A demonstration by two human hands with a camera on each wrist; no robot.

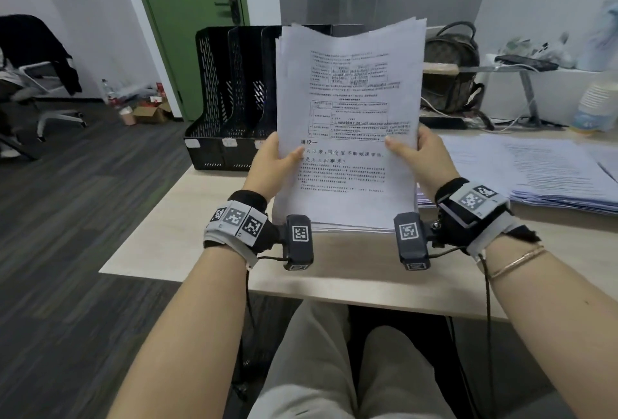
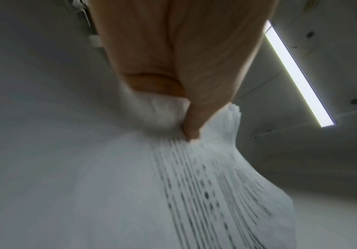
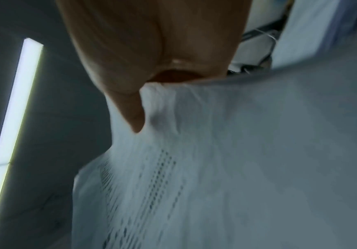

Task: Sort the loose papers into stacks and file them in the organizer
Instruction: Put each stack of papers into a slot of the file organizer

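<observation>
Head view, stack: you hold a thick stack of white printed paper sheets [image 1: 347, 124] upright in front of you, its bottom edge resting on the pale wooden desk [image 1: 187, 218].
Head view, left hand: your left hand [image 1: 272, 164] grips the stack's left edge, thumb on the front page, the other fingers hidden behind the sheets.
Head view, right hand: your right hand [image 1: 424, 159] grips the right edge in the same way, thumb pressed on the printed face.
Head view, organizer: the black perforated plastic file organizer [image 1: 230, 97] stands on the desk behind the stack and to its left, partly hidden by the sheets; the compartments you can see look dark, and whether they hold anything cannot be told.
Head view, other papers: more white printed pages [image 1: 548, 174] lie spread flat on the desk to your right.
Head view, surroundings: a dark brown backpack [image 1: 451, 67] sits behind the stack on the right; a green door [image 1: 187, 17] and a swivel chair with a black jacket [image 1: 36, 60] are off to the left.
Left wrist view: your thumb [image 2: 192, 123] pinches down on the blurred printed sheets [image 2: 205, 193]; a ceiling light strip [image 2: 298, 75] shows beyond.
Right wrist view: your thumb [image 3: 130, 109] presses the paper [image 3: 215, 168] against the fingers behind; the picture is blurred.
</observation>
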